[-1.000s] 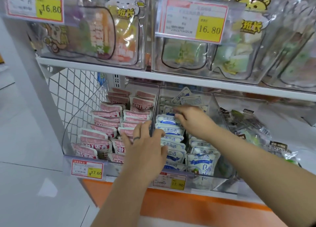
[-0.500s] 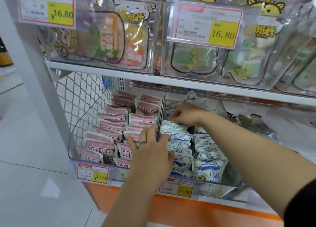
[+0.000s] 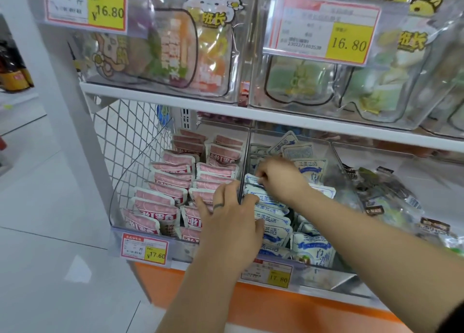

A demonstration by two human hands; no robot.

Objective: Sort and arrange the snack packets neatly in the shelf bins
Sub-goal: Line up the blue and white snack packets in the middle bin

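blue-and-white snack packets (image 3: pixel 275 232) stand in overlapping rows in the middle clear bin (image 3: pixel 324 148), under and just in front of both hands. the right hand (image 3: pixel 281 179) reaches in from the right, its fingers (image 3: pixel 261 174) curled and pinching the top edge of one blue-and-white packet (image 3: pixel 251 181) toward the back of the left row; a few more packets lean loosely just behind those fingers. the left hand (image 3: pixel 231 224) lies across the clear divider (image 3: pixel 245 154), its fingers (image 3: pixel 222 194) fairly straight and spread, resting on the pink snack packets (image 3: pixel 160 207) in the left bin (image 3: pixel 120 197), thumb on the blue-and-white side, gripping nothing. well to the right of the right hand's fingers, dark packets (image 3: pixel 381 189) lie jumbled in the right bin (image 3: pixel 376 157). below and left of the left hand's fingers a yellow price tag (image 3: pixel 144 248) hangs on the left bin's front
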